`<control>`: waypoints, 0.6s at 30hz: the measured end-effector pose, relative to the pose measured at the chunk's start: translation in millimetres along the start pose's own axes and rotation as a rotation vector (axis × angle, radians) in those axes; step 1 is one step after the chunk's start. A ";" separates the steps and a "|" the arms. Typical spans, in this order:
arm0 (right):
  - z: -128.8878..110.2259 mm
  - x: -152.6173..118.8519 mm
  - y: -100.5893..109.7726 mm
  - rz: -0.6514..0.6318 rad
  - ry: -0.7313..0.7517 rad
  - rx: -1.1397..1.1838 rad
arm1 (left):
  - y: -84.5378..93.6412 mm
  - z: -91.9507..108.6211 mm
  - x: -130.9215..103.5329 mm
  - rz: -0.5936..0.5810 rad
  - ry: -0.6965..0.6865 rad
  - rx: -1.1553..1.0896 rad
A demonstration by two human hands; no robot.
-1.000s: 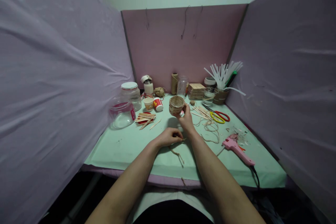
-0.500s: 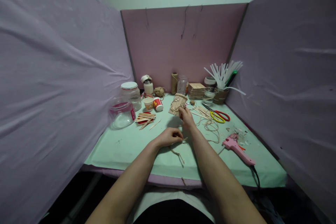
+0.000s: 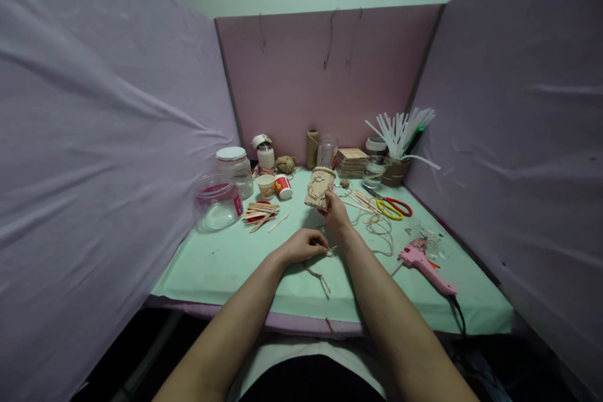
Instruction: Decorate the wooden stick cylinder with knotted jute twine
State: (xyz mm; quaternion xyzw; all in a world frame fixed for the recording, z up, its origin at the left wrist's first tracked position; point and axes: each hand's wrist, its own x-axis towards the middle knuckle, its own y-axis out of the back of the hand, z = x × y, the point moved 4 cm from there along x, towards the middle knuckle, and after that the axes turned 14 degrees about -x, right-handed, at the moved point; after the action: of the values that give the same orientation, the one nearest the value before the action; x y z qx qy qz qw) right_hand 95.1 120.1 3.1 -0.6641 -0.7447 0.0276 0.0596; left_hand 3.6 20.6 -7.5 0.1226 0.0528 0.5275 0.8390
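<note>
My right hand (image 3: 336,212) is closed around the lower right side of a small cup-shaped holder (image 3: 320,186) covered in pale wooden sticks, with raised decoration on its front and a braided rim. It is held up off the table, slightly tilted. Low over the cloth, my left hand (image 3: 305,245) has its fingers pinched together near some twine (image 3: 331,250); whether they grip it is hard to make out. A brown twine piece (image 3: 320,277) lies just below that hand.
A pink glue gun (image 3: 426,267) rests at the right, with scissors (image 3: 393,207) and loose twine (image 3: 381,226) behind it. Wooden sticks (image 3: 260,213) lie left of centre, beside a clear jar (image 3: 220,204). Paper cups (image 3: 283,187) and a twine ball (image 3: 285,165) stand farther back.
My right hand has turned the stick-covered holder more upright, so more of its decorated front shows. My left hand stays nearly still.
</note>
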 end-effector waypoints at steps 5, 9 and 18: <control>-2.3 -3.0 -1.1 -0.002 -0.113 0.128 | -0.1 1.0 -0.2 -0.006 0.000 0.009; -5.1 -4.9 -2.6 -0.015 -0.111 0.138 | -0.2 0.3 0.0 -0.003 0.004 0.000; 0.4 -2.8 -1.1 0.000 -0.037 0.109 | 7.0 4.1 -3.4 0.029 0.088 -0.448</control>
State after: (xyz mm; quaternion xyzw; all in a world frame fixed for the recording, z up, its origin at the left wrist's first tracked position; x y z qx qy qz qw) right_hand 94.3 117.2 2.7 -0.6594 -0.7430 0.0804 0.0816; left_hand -3.1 19.8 -1.8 -0.0892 -0.0307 0.5429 0.8345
